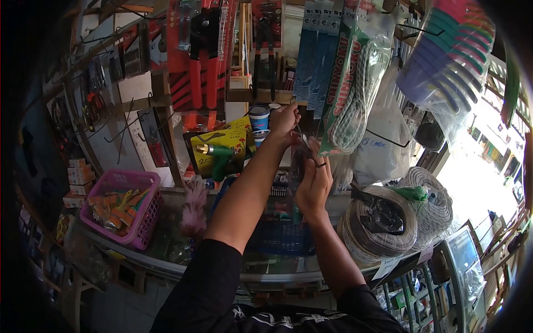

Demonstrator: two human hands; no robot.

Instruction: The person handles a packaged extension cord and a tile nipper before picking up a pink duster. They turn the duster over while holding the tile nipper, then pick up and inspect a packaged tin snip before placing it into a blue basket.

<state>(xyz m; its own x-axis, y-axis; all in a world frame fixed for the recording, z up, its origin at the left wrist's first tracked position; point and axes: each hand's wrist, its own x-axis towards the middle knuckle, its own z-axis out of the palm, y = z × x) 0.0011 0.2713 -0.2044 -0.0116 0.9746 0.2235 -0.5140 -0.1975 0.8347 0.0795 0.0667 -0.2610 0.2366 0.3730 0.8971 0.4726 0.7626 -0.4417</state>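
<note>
My left hand (284,123) is raised in front of the hanging goods, its fingers curled closed near a thin metal hook. What they grip is too small to make out. Just below and to the right, my right hand (314,186) is closed around a clear plastic packet (298,166) with something dark inside. The packet hangs down past the fingers, and its contents are blurred. Close to my hands on the right is a coiled white cord in a green SHINYOKU package (355,94). Blue strip packs (317,55) hang above them.
Red-handled pliers (204,66) hang at upper left, above a green spray nozzle (222,158) on yellow card. A pink basket (145,222) of small packets and a blue basket (280,238) sit on the glass counter. Coiled cable rolls (355,227) stand at right.
</note>
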